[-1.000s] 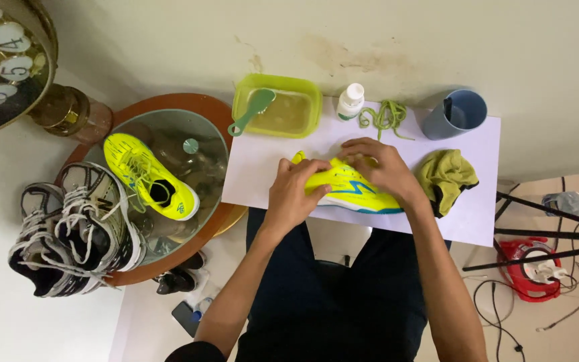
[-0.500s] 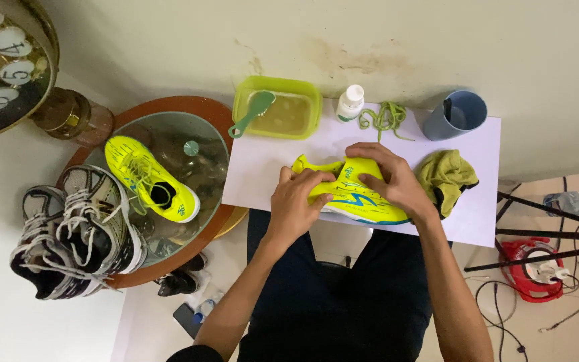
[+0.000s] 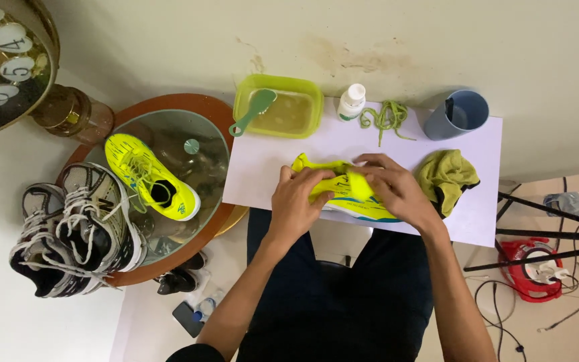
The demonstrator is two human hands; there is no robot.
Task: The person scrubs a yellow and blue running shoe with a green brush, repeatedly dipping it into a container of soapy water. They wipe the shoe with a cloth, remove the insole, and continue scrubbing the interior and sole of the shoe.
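A neon yellow sports shoe [image 3: 343, 194] with a white and blue sole lies on its side on the white sheet [image 3: 484, 201] in front of me. My left hand [image 3: 297, 200] grips its left end. My right hand [image 3: 393, 189] holds the upper at the opening, fingers pinching the yellow fabric. The shoe has no lace in it; a loose yellow-green lace [image 3: 384, 118] lies on the sheet beyond it. A crumpled olive-yellow cloth [image 3: 447, 175] rests just right of my right hand.
A green tub [image 3: 309, 90] of cloudy water with a green brush [image 3: 254, 111] stands at the back, beside a small white bottle [image 3: 351, 102] and a blue-grey cup [image 3: 460, 114]. The matching yellow shoe [image 3: 149, 177] and grey-white sneakers [image 3: 68, 228] sit on a round glass table [image 3: 209, 134] at left. Tripod legs [image 3: 551, 234] at right.
Both hands have turned and lifted the shoe slightly, and my right hand has shifted onto the opening, folding the upper fabric. Everything else has stayed put.
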